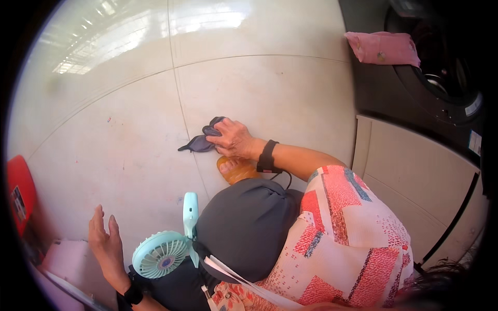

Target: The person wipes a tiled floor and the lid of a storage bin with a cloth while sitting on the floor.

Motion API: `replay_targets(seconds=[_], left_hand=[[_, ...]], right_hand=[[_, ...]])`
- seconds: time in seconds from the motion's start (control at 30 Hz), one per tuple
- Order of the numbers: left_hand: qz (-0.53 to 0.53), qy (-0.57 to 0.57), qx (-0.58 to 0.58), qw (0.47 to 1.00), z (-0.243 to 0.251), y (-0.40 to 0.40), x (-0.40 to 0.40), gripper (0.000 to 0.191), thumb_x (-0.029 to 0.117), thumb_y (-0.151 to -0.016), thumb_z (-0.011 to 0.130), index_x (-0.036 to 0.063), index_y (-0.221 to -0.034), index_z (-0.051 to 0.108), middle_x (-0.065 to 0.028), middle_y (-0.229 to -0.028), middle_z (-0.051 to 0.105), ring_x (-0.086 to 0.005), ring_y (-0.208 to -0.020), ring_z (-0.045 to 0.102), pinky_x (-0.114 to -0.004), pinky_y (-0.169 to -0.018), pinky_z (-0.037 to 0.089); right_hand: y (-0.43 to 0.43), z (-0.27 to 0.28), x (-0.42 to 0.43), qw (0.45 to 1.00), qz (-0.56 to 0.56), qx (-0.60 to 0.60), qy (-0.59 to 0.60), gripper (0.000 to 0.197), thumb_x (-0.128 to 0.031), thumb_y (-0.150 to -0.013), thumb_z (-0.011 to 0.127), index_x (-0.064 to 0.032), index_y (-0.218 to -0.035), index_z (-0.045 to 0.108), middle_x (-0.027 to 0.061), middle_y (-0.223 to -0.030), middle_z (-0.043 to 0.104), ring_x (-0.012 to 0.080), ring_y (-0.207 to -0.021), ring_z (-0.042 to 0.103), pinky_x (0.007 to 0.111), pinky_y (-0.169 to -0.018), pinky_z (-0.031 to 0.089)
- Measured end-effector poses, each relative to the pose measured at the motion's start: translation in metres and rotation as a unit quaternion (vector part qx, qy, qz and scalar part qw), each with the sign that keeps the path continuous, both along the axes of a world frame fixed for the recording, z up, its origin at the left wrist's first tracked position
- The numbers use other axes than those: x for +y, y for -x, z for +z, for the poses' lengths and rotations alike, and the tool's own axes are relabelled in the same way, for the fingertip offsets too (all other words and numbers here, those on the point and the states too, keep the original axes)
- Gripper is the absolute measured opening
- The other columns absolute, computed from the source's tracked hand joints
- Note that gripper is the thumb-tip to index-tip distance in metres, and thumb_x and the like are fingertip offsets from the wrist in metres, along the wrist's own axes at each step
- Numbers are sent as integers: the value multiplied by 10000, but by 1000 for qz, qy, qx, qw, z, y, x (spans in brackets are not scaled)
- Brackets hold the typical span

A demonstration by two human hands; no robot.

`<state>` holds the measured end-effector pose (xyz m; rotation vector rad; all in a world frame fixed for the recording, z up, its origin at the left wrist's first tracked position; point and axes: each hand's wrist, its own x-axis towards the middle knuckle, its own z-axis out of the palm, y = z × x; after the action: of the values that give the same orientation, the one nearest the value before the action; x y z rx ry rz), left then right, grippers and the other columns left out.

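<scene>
My right hand (232, 139) is closed on a dark grey cloth (200, 144) held down at the tiled floor, just above my foot in an orange-brown slipper (239, 172). One pointed end of the cloth sticks out to the left of my fingers; the part under the palm is hidden. My left hand (105, 237) is raised at the lower left with its fingers apart and holds nothing. Between that hand and my knee hangs a mint-green handheld fan (163, 254). Each wrist wears a black band.
At the upper right a folded pink cloth (383, 48) lies on a black front-loading machine (371, 85) with a round opening. Below it stands a pale panel (412, 182). A red plastic object (21, 190) and a pinkish box (68, 258) are at the left edge.
</scene>
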<state>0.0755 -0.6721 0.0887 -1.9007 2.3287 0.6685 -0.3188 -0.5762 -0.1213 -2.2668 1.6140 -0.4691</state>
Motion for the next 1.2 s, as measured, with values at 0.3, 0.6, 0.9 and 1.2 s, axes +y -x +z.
replay_targets(seconds=[0.3,0.6,0.9,1.2], left_hand=[[-15,1,-8,1000,-4,4,0,409,79,-889,626,42,-1288,546,-198,-1080,644,-308,-952,644,-373,-671,511],[-48,-2,-1,999,-8,9,3,380,77,-890,621,-2,-1254,545,-210,-1053,639,-321,-878,634,-392,-680,499],[-23,-5,22,999,-3,11,4,369,66,-899,602,-23,-1252,542,-229,-1069,623,-325,-916,630,-383,-767,505],[46,-51,-11,998,14,15,8,376,105,-919,607,6,-1276,545,-208,-1136,623,-305,-988,623,-360,-750,500]], right_hand=[[254,12,71,732,-665,96,-116,457,-326,-867,496,-135,-1281,517,271,-1182,509,433,-1069,520,480,-929,439],[95,-1,-82,893,-434,107,-59,403,-274,-836,578,-171,-1221,525,211,-1102,461,417,-1024,453,533,-790,473],[-75,3,-75,993,-47,-108,-6,388,-179,-725,647,-182,-1113,663,98,-1023,538,304,-935,523,403,-726,512],[222,19,49,827,-542,132,-77,449,-234,-834,509,-131,-1269,550,240,-1176,512,433,-1078,500,485,-900,452]])
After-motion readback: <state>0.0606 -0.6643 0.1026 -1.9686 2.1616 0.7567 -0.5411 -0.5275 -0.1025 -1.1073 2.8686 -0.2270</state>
